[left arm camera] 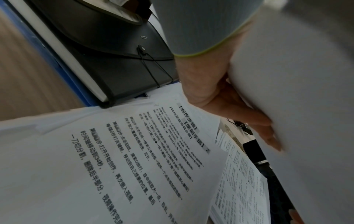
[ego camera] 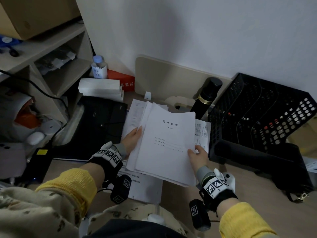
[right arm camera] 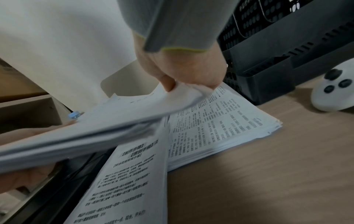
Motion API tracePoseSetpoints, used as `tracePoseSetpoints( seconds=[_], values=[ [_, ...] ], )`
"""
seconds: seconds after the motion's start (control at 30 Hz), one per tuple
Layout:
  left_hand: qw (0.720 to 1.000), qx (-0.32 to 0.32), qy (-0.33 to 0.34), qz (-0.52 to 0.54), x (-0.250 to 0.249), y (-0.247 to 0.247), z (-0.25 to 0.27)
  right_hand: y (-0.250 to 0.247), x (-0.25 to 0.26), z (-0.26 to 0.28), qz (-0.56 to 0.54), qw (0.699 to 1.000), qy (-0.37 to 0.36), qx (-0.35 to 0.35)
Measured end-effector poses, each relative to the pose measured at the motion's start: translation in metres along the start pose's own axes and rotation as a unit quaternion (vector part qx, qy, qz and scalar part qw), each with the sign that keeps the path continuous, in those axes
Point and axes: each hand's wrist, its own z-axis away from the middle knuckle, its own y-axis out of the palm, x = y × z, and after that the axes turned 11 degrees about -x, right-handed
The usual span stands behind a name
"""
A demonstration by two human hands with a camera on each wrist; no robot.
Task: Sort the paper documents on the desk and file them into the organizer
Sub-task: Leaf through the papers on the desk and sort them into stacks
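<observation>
I hold a sheaf of white printed documents (ego camera: pixel 164 143) lifted off the desk, a title page on top. My left hand (ego camera: pixel 133 138) grips its left edge, thumb on top and fingers (left arm camera: pixel 254 121) underneath. My right hand (ego camera: pixel 197 155) pinches the lower right edge (right arm camera: pixel 184 92). More printed sheets (left arm camera: pixel 134 159) (right arm camera: pixel 130 181) and a thicker paper pile (right arm camera: pixel 220 125) lie on the desk below. The black mesh organizer (ego camera: pixel 257 114) with upright slots stands at the right, close beside my right hand.
A black expanding folder (ego camera: pixel 101 124) lies to the left of the papers. A black flask (ego camera: pixel 207 95) stands behind them, beside a beige board against the wall. A white controller (right arm camera: pixel 333 91) lies by the organizer's base. Shelves, boxes and a bottle (ego camera: pixel 98 67) crowd the left.
</observation>
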Motion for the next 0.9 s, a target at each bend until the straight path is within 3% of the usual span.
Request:
tracePoseSetpoints(
  seconds=[0.17, 0.27, 0.47, 0.57, 0.77, 0.9],
  values=[
    [1.000, 0.004, -0.015, 0.000, -0.006, -0.003, 0.004, -0.011, -0.011, -0.008, 0.020, 0.999, 0.037, -0.012],
    [1.000, 0.005, -0.007, 0.011, -0.019, -0.005, 0.015, -0.025, -0.022, -0.013, 0.088, 0.994, 0.057, -0.029],
    [0.999, -0.007, -0.023, 0.028, 0.005, -0.019, -0.001, -0.045, -0.047, -0.021, 0.139, 0.982, 0.112, -0.057],
    [0.998, -0.020, -0.043, 0.035, 0.033, -0.027, -0.027, -0.050, -0.057, -0.021, 0.165, 0.977, 0.128, -0.055],
    [0.996, -0.041, -0.047, 0.065, 0.022, -0.025, -0.020, -0.048, -0.062, -0.013, 0.168, 0.974, 0.149, -0.030],
    [0.996, -0.039, -0.050, 0.064, 0.046, -0.024, -0.040, -0.044, -0.068, -0.016, 0.175, 0.973, 0.151, -0.009]
  ],
)
